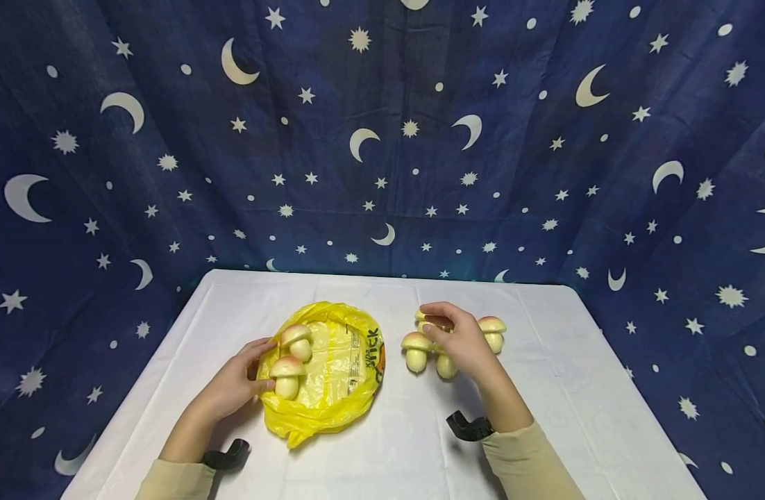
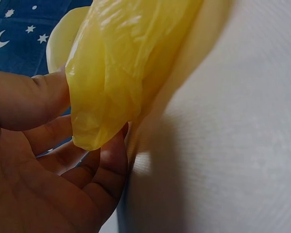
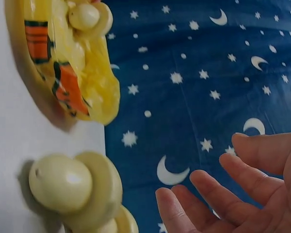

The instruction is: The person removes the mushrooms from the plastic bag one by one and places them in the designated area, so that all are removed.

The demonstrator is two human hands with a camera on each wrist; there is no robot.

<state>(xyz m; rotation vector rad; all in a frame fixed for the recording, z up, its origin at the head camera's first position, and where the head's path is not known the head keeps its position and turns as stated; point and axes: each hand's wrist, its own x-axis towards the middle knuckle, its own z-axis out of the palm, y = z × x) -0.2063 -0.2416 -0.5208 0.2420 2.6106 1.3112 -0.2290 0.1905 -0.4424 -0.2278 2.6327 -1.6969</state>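
Note:
A yellow plastic bag (image 1: 332,417) lies with its mouth spread wide and its rim rolled down. Inside, at its left side, rest two toy mushrooms, one upper mushroom (image 1: 297,342) and one lower mushroom (image 1: 287,377). My left hand (image 1: 235,382) holds the bag's left rim; in the left wrist view the thumb (image 2: 34,99) lies on one side of the plastic and the fingers on the other. Over a group of several mushrooms (image 1: 416,352) hovers my right hand (image 1: 464,344), its fingers loosely spread with nothing between them. It partly hides some of the mushrooms.
Another mushroom (image 1: 493,333) stands at the right of the group, behind the right hand. Everything lies on a white-covered table (image 1: 414,444). A dark blue curtain (image 1: 382,153) with moons and stars hangs behind and at the sides.

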